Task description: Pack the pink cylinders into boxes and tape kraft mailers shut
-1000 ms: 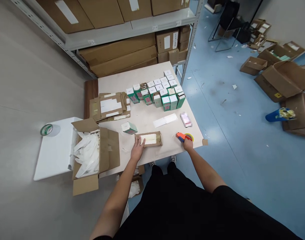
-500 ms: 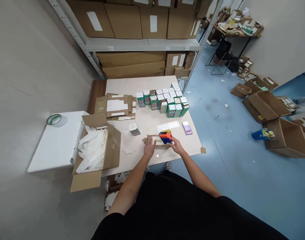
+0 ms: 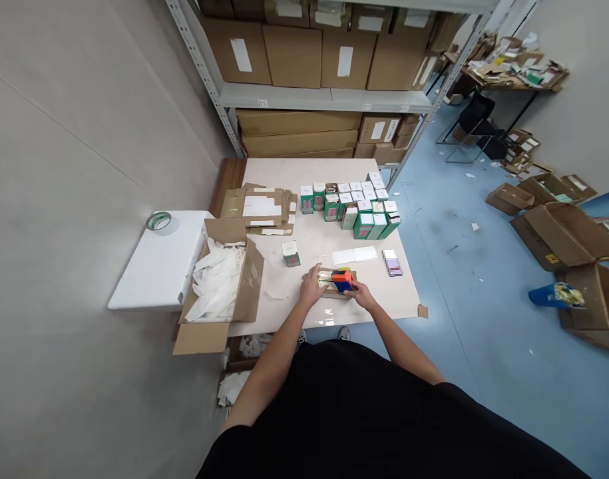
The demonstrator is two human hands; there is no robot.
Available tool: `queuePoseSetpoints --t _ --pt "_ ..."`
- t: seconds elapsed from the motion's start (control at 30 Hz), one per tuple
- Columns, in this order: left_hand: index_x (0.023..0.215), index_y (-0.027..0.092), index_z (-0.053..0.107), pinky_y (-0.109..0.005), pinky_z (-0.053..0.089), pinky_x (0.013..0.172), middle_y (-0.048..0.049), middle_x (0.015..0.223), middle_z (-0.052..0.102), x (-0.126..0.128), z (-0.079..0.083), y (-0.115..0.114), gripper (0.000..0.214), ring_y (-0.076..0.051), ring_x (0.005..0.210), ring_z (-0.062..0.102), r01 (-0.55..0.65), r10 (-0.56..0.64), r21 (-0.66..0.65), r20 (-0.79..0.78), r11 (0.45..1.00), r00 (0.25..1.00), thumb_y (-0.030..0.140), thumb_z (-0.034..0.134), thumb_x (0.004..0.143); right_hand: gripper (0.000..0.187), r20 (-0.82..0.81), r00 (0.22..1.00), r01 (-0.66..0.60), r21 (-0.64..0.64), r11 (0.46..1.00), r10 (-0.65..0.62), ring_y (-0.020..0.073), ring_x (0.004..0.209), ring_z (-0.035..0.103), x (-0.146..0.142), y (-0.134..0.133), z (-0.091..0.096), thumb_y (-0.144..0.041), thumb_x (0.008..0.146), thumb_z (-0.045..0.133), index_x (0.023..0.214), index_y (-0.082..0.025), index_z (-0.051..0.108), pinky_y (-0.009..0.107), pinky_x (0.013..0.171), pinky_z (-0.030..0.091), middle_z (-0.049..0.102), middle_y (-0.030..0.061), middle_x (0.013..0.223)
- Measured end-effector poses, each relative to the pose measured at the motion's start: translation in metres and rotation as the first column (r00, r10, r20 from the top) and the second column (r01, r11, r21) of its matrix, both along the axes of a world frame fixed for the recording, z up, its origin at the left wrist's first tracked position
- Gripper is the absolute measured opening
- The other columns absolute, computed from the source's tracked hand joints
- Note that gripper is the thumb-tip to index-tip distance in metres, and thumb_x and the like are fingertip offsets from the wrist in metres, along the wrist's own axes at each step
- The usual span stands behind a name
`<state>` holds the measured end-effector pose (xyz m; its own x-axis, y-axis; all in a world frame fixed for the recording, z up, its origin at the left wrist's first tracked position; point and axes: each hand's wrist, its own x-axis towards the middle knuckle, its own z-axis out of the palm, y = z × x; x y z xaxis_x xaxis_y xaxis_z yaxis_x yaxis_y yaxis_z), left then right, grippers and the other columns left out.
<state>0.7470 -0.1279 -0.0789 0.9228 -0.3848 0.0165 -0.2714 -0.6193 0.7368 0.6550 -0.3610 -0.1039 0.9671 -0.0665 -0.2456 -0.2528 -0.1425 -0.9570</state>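
A small cardboard box [image 3: 329, 293] lies near the front edge of the table [image 3: 304, 313]. My left hand [image 3: 311, 287] grips its left end, fingers on the far side and thumb on the near side. My right hand [image 3: 363, 294] is closed on an orange and blue tape dispenser [image 3: 342, 280], held against the top of the box. Part of the box is hidden beneath the dispenser and my hands. Something yellow-green shows just behind the dispenser. A white paper strip [image 3: 355, 255] lies beyond the box, with a phone-like object [image 3: 392, 263] to its right.
One green-and-white carton [image 3: 291, 254] stands apart from several similar cartons [image 3: 367, 225] at the back right. Flattened cardboard [image 3: 262, 207] lies at the back left. An open box of white paper scraps [image 3: 219, 279] stands left, beside a white surface [image 3: 157, 266] bearing a tape roll [image 3: 158, 221].
My left hand has gone from lying over the box top to gripping its left end. The dispenser has slid slightly left along the box. The whole view has shifted.
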Motion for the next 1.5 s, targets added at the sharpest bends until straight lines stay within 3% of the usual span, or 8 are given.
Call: queuePoseSetpoints --t 0.13,0.3,0.5,0.63,0.77,0.87,1.13,1.5 --pt "0.150 0.026 0.048 -0.039 0.053 0.101 -0.0080 0.125 0.070 0.004 0.019 -0.012 0.068 -0.024 0.114 0.067 0.033 -0.031 -0.047 0.049 0.998 0.998 0.015 0.070 0.087 0.045 0.005 1.000 -0.010 -0.011 1.000 0.010 0.0297 0.103 0.067 0.001 0.000 0.000 -0.049 0.070 0.081 0.106 -0.022 0.077 0.044 0.100 0.051 0.076 0.0063 0.108" --pt "0.111 0.026 0.076 -0.037 0.049 0.106 -0.0089 0.120 0.072 0.008 0.045 0.005 0.025 -0.024 0.118 0.065 0.154 -0.149 -0.073 0.068 0.985 0.987 0.036 0.057 0.100 0.044 -0.023 0.998 -0.054 -0.047 0.997 0.053 0.0296 0.102 0.068 0.005 -0.003 0.005 -0.048 0.072 0.080 0.106 -0.021 0.077 0.046 0.100 0.051 0.077 0.0056 0.105" --pt "0.096 0.021 0.076 -0.036 0.055 0.096 -0.0099 0.117 0.072 0.026 0.063 0.013 0.026 -0.026 0.113 0.066 -0.093 0.056 -0.303 -0.127 0.948 0.990 0.044 0.064 0.093 0.040 -0.040 0.990 -0.135 -0.088 0.987 0.131 0.0289 0.101 0.068 0.019 -0.011 0.021 -0.038 0.071 0.079 0.107 -0.022 0.076 0.044 0.094 0.054 0.076 0.0051 0.107" --pt "0.093 0.020 0.065 -0.034 0.057 0.087 -0.0087 0.102 0.073 0.035 0.045 0.017 0.028 -0.022 0.099 0.070 -0.316 0.160 -0.369 -0.395 0.874 0.905 0.048 0.066 0.090 0.043 -0.048 0.992 -0.125 -0.195 0.973 0.118 0.0273 0.103 0.066 0.030 -0.018 0.032 -0.032 0.072 0.075 0.114 -0.021 0.073 0.039 0.092 0.052 0.074 0.0049 0.110" --pt "0.099 0.022 0.053 -0.036 0.060 0.081 -0.0097 0.114 0.071 0.027 0.014 0.019 0.037 -0.019 0.092 0.073 -0.500 0.090 -0.380 -0.720 0.778 0.688 0.055 0.065 0.090 0.039 -0.089 0.991 -0.125 -0.272 0.954 0.105 0.0252 0.094 0.065 0.034 -0.017 0.041 -0.041 0.078 0.070 0.109 -0.019 0.071 0.034 0.084 0.050 0.073 0.0043 0.102" --pt "0.099 0.022 0.049 -0.035 0.060 0.082 -0.0108 0.124 0.067 0.019 -0.005 0.020 0.044 -0.017 0.093 0.073 -0.544 0.069 -0.354 -0.790 0.761 0.610 0.062 0.065 0.089 0.044 -0.072 0.992 -0.119 -0.313 0.942 0.101 0.0239 0.091 0.065 0.036 -0.012 0.048 -0.056 0.084 0.066 0.107 -0.020 0.070 0.032 0.081 0.049 0.073 0.0041 0.099" --pt "0.098 0.023 0.050 -0.031 0.058 0.081 -0.0066 0.115 0.068 0.017 -0.027 0.022 0.047 -0.017 0.094 0.074 -0.545 0.065 -0.361 -0.789 0.757 0.612 0.065 0.067 0.086 0.039 -0.040 0.998 -0.062 -0.502 0.862 0.049 0.0267 0.094 0.069 0.042 -0.010 0.066 -0.057 0.086 0.069 0.103 -0.022 0.076 0.033 0.081 0.050 0.077 0.0077 0.102" --pt "0.081 0.020 0.062 -0.028 0.058 0.074 -0.0062 0.093 0.075 0.027 -0.031 0.022 0.025 -0.017 0.076 0.072 -0.546 0.281 -0.237 -0.657 0.804 0.700 0.043 0.071 0.084 0.036 -0.122 0.990 -0.126 -0.580 0.805 0.066 0.0265 0.094 0.070 0.047 -0.008 0.053 -0.055 0.087 0.071 0.104 -0.024 0.078 0.031 0.077 0.049 0.079 0.0076 0.103"
